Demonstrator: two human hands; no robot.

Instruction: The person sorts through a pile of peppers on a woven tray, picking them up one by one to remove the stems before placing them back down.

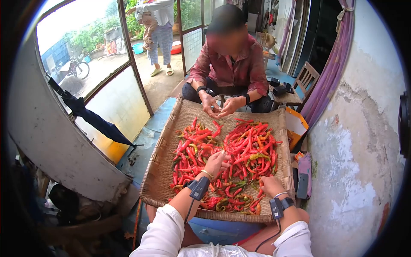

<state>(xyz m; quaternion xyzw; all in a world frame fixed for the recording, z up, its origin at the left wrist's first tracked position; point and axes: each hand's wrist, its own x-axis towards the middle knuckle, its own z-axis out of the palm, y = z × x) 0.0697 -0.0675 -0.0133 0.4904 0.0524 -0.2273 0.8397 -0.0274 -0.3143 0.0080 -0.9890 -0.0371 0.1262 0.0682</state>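
A large woven tray (167,147) lies before me with a wide spread of red chili peppers (250,143), some of them orange or green. My left hand (216,165) is over the middle of the peppers, fingers bent and pointing forward; whether it holds a pepper is too small to tell. Near the tray's right side, my right hand (271,186) is closed low over the peppers' edge, its fingertips hidden from view. Both wrists carry a bracelet and a strapped device.
Across the tray sits a person in a red patterned shirt (229,70), both hands together above its far edge. A folded umbrella (92,113) leans at the left. At the right are a wooden chair (306,81) and an orange box (295,126). Another person (162,34) stands outside.
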